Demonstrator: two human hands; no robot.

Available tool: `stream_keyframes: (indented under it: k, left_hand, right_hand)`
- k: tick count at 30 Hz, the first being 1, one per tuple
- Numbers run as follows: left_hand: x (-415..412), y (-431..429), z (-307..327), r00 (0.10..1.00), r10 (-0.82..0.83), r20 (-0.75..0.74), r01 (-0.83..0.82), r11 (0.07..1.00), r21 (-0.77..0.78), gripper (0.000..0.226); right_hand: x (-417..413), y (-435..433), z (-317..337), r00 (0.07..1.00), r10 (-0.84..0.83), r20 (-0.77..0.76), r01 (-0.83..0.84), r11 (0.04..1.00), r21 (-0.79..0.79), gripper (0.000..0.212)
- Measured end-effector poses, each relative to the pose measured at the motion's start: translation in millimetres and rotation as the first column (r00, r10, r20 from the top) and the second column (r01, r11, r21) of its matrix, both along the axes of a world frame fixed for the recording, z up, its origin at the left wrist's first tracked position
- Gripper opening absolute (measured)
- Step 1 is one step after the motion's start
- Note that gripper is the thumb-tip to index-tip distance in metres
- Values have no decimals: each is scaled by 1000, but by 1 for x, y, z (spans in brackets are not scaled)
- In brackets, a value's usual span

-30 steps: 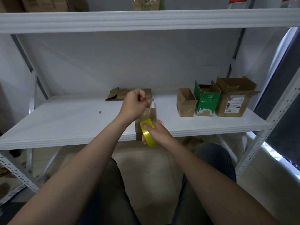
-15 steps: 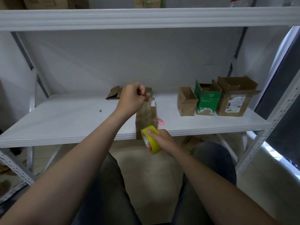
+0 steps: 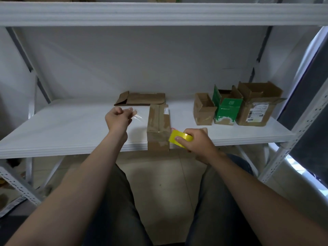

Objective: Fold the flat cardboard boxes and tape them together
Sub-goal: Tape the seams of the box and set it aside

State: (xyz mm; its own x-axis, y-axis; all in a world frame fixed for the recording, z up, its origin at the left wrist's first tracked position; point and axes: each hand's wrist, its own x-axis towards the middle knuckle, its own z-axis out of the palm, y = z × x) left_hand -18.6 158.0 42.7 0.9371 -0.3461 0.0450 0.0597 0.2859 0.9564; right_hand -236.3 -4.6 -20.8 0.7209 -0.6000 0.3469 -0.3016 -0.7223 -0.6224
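Note:
A folded brown cardboard box lies on the white shelf, its near end overhanging the front edge. Just right of the box, my right hand grips a yellow roll of tape. My left hand hovers to the left of the box and pinches a strip of clear tape. A flat unfolded cardboard box lies at the back of the shelf behind the folded one.
Three open boxes stand at the shelf's right: a small brown one, a green one and a larger brown one with a label. A small pink item peeks out beside the folded box. Metal uprights flank the shelf.
My left hand has moved left, off the box top, with a tape strip. My right hand has carried the yellow roll from the box's near end to its right side.

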Motion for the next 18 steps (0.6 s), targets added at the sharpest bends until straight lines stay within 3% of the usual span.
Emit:
stream_keyframes:
  k: [3,9,14,18]
  left_hand:
    - [-1,-5,-12,999,33,-36,-34,999,-30,51]
    - [-5,-13,-33,979,125,-164,-144,984,-109,52]
    - [-2,-15,-72,939,173,-296,-209,973,-96,51]
    - [-1,-22,-89,915,187,-358,-230,970,-80,51]
  right_hand:
    - [5,-7,11,989,-84,-120,64,984,-164,49]
    - [19,-20,14,935,-222,-276,120,931,-344,63]
    - [34,-28,17,887,-316,-336,88,832,-548,65]
    - [42,-33,16,859,-366,-357,89,795,-600,66]
